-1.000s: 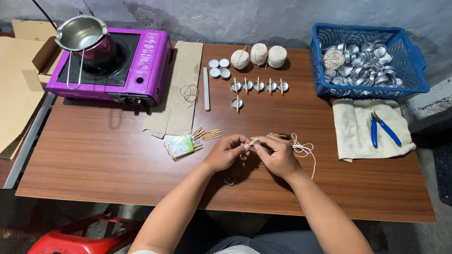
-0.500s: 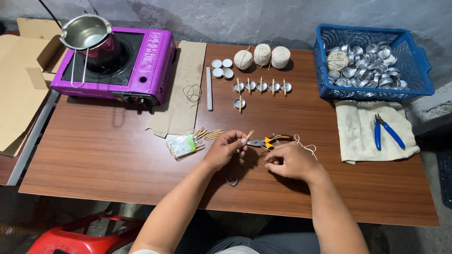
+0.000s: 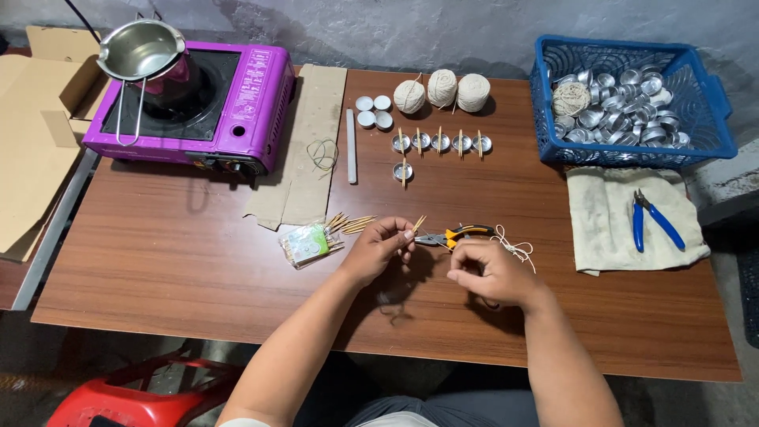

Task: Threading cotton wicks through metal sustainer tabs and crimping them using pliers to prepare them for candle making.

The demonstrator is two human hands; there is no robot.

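Observation:
My left hand (image 3: 378,250) is pinched on a thin wooden stick (image 3: 417,224) just above the table's middle. My right hand (image 3: 490,273) rests a little to the right and nearer me, fingers curled shut; I cannot see anything inside them. Between and just beyond the hands lie orange-handled pliers (image 3: 457,235), with a tangle of white string (image 3: 515,248) beside my right knuckles. A bundle of wooden sticks (image 3: 348,224) and a small clear packet (image 3: 308,243) lie left of my left hand.
On the wooden table (image 3: 158,261), a purple portable stove (image 3: 237,119) with a steel pot (image 3: 142,49) stands back left. Several small metal cups with sticks (image 3: 440,142), three string balls (image 3: 443,88), a blue basket of metal cups (image 3: 711,119) and blue cutters (image 3: 656,221) on a cloth.
My hands were together over the pliers; now they are apart. The right hand has drawn back towards me, leaving the pliers lying uncovered on the table.

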